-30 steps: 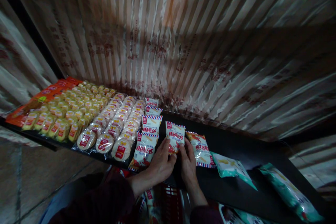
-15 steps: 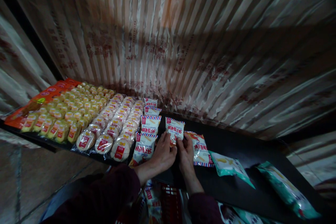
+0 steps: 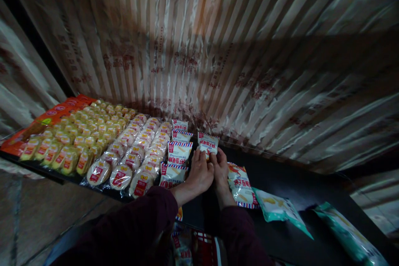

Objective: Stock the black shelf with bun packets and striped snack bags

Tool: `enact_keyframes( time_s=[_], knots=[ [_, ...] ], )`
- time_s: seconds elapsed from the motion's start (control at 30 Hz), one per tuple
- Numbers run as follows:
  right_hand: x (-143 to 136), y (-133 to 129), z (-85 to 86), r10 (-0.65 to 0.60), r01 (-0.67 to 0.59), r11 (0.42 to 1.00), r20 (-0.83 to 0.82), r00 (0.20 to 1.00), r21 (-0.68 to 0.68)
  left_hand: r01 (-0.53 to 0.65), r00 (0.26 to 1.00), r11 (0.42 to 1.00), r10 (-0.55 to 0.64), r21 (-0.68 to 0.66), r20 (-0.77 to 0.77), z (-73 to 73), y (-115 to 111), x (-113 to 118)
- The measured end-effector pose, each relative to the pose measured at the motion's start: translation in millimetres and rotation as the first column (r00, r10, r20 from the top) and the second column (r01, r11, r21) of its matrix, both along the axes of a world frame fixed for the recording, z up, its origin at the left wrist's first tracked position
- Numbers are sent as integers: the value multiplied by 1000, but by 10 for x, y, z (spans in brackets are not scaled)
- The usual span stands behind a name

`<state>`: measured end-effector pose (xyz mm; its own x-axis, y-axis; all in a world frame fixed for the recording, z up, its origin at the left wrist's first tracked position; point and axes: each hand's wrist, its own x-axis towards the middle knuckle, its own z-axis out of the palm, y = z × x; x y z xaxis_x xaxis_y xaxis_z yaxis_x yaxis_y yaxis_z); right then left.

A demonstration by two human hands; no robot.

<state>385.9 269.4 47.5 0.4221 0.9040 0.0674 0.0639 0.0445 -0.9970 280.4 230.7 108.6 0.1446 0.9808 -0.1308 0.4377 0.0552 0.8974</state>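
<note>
A white snack bag (image 3: 208,143) with red lettering and a striped top edge is held between both hands at the back of the black shelf (image 3: 215,212). My left hand (image 3: 199,172) grips its lower left side, and my right hand (image 3: 220,170) its lower right. Left of my left hand, a column of matching snack bags (image 3: 179,152) overlaps from back to front. Another white and red snack bag (image 3: 242,185) lies flat just right of my right hand.
Rows of round wrapped crackers (image 3: 121,176) and small yellow wrapped packs (image 3: 64,157) fill the shelf's left, beside orange packaging (image 3: 59,110). Green and white bags (image 3: 282,208) lie to the right. A pleated printed curtain (image 3: 187,41) hangs behind. More packets (image 3: 182,247) show below the front edge.
Both hands have pushed the held snack bag farther back towards the curtain. My view has shifted slightly. The bags in the left column stay in place.
</note>
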Motion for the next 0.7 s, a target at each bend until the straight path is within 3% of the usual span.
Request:
enact_keyframes(
  time_s=[0.13, 0.33, 0.53, 0.7],
  knots=[
    [-41, 121, 22, 22, -23, 1000, -41, 999, -3, -47, 999, 999, 48, 17, -14, -50, 118, 45],
    [-101, 292, -41, 59, -61, 998, -79, 995, -18, -27, 998, 999, 28, 18, -56, -62, 226, 60],
    [-126, 441, -181, 105, -107, 994, -97, 990, -16, -42, 999, 999, 42, -19, -10, -33, 290, 21],
    [-75, 526, -336, 90, -90, 996, -18, 996, -1, -67, 998, 995, 67, -67, -10, -48, 353, 28]
  ],
)
